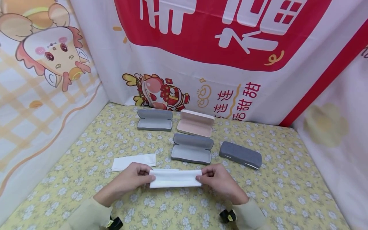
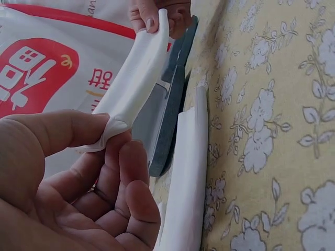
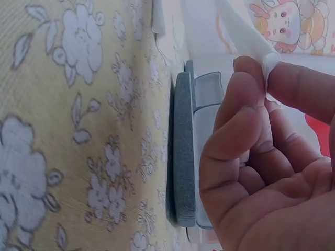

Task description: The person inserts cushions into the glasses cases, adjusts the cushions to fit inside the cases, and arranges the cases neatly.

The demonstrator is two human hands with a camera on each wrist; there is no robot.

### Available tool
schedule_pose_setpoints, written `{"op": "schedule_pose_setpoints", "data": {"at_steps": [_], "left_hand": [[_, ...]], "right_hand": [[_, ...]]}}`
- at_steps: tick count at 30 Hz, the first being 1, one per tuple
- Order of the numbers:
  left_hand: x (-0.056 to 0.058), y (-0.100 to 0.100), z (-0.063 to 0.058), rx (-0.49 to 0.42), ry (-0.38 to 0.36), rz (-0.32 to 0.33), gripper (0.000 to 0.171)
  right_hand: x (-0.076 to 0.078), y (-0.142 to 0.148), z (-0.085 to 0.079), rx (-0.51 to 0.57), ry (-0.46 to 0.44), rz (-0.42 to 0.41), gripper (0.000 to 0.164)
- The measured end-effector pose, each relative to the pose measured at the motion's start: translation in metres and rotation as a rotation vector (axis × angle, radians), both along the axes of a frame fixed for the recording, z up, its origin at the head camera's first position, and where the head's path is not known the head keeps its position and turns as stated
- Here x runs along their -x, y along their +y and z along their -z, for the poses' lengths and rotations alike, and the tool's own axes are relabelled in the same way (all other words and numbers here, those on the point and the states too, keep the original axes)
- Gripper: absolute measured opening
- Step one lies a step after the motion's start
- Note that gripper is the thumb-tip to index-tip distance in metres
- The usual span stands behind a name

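A white folded cloth (image 1: 176, 179) is stretched level between both hands, raised over the table. My left hand (image 1: 135, 176) pinches its left end between thumb and fingers. At the other end, my right hand (image 1: 220, 182) pinches it the same way; in the right wrist view the cloth end (image 3: 269, 61) shows between thumb and forefinger. Just beyond the cloth stands an open grey glasses case (image 1: 192, 150) with a pale lining. Beyond the left hand, another folded white cloth (image 1: 132, 162) lies flat on the table; the left wrist view shows a white folded strip (image 2: 186, 172) below the hand.
Farther back are an open grey case (image 1: 154, 121) and an open pink-lined case (image 1: 195, 124). A closed dark grey case (image 1: 241, 155) lies to the right. The flowered tablecloth (image 1: 287, 191) meets printed fabric hangings (image 1: 172, 60) at the back and sides.
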State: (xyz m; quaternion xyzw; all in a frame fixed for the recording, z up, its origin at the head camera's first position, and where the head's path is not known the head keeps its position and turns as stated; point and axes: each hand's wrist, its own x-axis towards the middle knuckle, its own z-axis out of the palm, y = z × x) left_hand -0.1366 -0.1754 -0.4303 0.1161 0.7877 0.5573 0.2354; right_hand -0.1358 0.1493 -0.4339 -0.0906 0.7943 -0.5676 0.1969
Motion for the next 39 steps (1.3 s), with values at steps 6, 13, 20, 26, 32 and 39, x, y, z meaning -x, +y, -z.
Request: {"op": "schedule_pose_setpoints", "data": {"at_steps": [6, 13, 20, 26, 32, 39], "left_hand": [[0.008, 0.004, -0.003, 0.008, -0.005, -0.013, 0.024], [0.022, 0.010, -0.007, 0.043, 0.031, 0.015, 0.030], [0.035, 0.020, -0.008, 0.089, 0.024, -0.020, 0.030], [0.043, 0.027, -0.008, 0.098, 0.036, -0.008, 0.028], [0.046, 0.032, -0.007, 0.113, 0.034, -0.022, 0.023], [0.056, 0.038, -0.008, 0.033, -0.001, -0.037, 0.024]], "right_hand": [[0.001, 0.002, -0.003, 0.009, 0.003, 0.044, 0.023], [0.004, 0.006, -0.007, -0.009, 0.032, 0.045, 0.022], [0.003, 0.007, -0.024, -0.038, 0.067, 0.053, 0.014], [0.014, 0.015, -0.005, -0.041, 0.068, 0.088, 0.018], [0.017, 0.018, -0.003, -0.045, 0.076, 0.092, 0.020], [0.025, 0.023, -0.004, -0.073, 0.105, 0.116, 0.021]]}}
